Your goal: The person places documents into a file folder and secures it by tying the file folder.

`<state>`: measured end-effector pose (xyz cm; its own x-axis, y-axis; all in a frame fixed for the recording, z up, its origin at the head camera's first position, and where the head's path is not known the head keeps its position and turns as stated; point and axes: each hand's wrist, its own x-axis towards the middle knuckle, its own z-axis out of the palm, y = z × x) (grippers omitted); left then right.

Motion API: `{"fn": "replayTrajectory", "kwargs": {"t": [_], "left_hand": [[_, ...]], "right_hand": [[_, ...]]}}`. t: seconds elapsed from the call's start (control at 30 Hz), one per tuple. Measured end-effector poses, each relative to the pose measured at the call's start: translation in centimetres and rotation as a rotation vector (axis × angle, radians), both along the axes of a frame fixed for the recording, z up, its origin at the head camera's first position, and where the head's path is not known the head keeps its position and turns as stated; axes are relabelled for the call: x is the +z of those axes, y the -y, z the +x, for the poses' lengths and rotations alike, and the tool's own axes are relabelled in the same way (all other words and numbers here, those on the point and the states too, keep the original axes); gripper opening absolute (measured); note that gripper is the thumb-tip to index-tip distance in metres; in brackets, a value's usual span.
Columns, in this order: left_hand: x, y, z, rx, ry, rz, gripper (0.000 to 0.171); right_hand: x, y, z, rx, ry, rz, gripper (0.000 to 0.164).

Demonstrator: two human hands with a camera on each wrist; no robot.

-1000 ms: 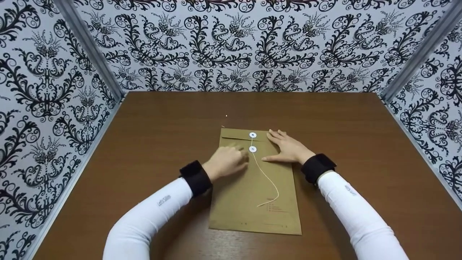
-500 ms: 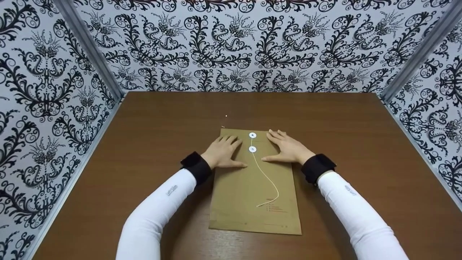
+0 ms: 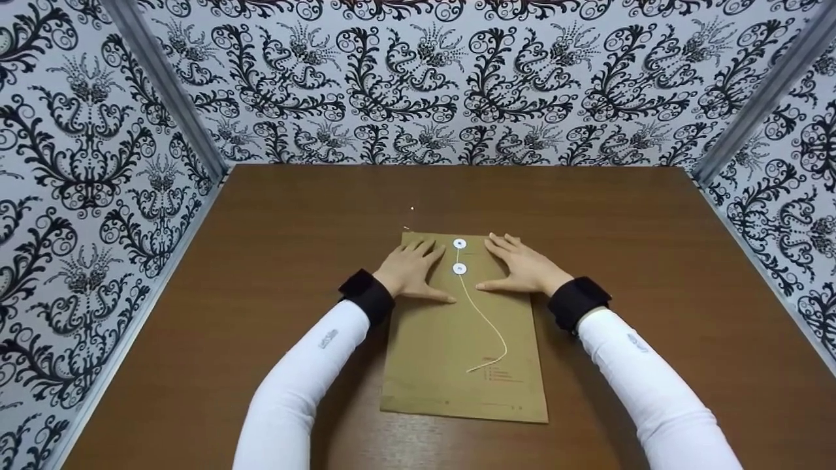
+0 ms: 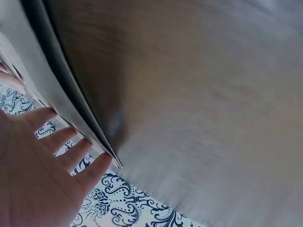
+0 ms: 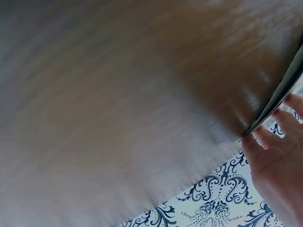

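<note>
A brown paper string-tie envelope (image 3: 450, 352) lies flat in the middle of the table. Two white button discs (image 3: 460, 268) sit near its top, and a thin pale string (image 3: 488, 320) trails down from them over the front. My left hand (image 3: 413, 269) rests with spread, straight fingers on the upper left of the envelope, thumb pointing toward the string. On the upper right, my right hand (image 3: 521, 266) lies likewise spread, fingertips close to the top edge. Both wrist views show fingertips along the envelope's surface, its side edge slightly raised off the table.
The brown wooden table (image 3: 294, 215) stretches around the envelope. Small white specks (image 3: 411, 208) lie beyond its top left corner. Walls with a black and white scroll pattern (image 3: 431, 85) enclose the back and both sides.
My left hand, curled and blurred a second ago, has straightened and spread on the envelope, then slid slightly right. The right hand keeps its place.
</note>
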<state>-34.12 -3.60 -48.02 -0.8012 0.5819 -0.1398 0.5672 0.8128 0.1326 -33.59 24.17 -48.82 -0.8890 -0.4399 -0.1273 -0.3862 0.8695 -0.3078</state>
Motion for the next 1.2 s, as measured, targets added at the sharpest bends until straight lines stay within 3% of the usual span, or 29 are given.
{"fn": "replayTrajectory", "kwargs": {"t": [0.2,0.47,0.6,0.8,0.97,1.2], "left_hand": [[-0.4,0.0,-0.1,-0.015,-0.039,-0.007,0.113],[-0.2,-0.3,-0.2,-0.014,-0.037,-0.036,0.112],[0.0,-0.4,-0.2,-0.013,-0.029,-0.045,0.113],[0.1,-0.3,-0.2,-0.019,-0.037,-0.04,0.113],[0.1,-0.2,-0.1,-0.025,-0.033,-0.036,0.113],[0.2,-0.2,0.0,-0.015,-0.029,-0.052,0.113]], "right_hand": [[0.5,0.1,0.0,-0.004,0.028,0.038,0.107],[1.7,0.8,0.2,-0.039,0.013,0.104,0.102],[2.2,1.4,0.9,-0.062,-0.056,0.087,0.086],[2.4,2.4,3.4,-0.043,-0.144,-0.02,0.05],[2.2,3.1,5.3,-0.001,-0.114,-0.145,0.029],[1.9,3.6,6.9,0.035,-0.042,-0.187,0.021]]}}
